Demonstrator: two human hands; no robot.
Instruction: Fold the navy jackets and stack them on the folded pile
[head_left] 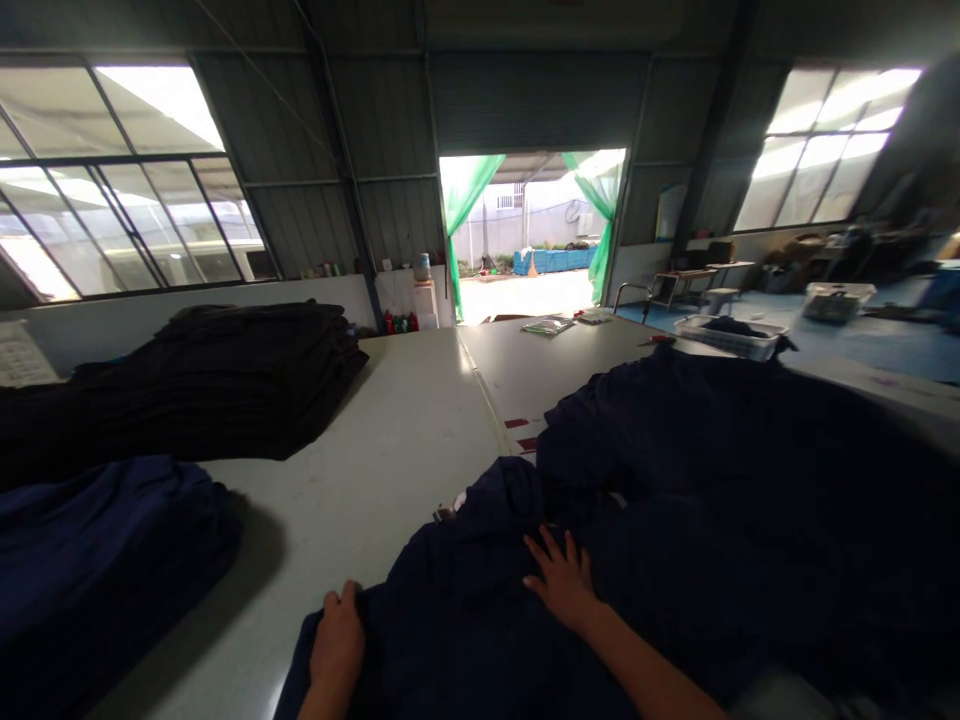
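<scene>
A dark navy garment [450, 600] lies spread over the near part of the table in front of me. My left hand [337, 637] is closed on its left edge, the fingers curled over the cloth. Palm down, my right hand [564, 580] rests on the garment's upper part with its fingers spread. Just above it is a raised, folded part that looks like a collar [504, 490]. A small pale tag [459, 501] shows at the garment's upper left. To the right, a large heap of navy clothing [750, 480] lies against the garment; the border between them is hard to see.
A tall pile of black folded cloth [247, 370] and a navy pile [112, 540] stand on the left of the pale table [390, 410]. Dark red strips [527, 443] and plastic packets [547, 326] lie farther back. A white basket [739, 340] sits beyond the heap.
</scene>
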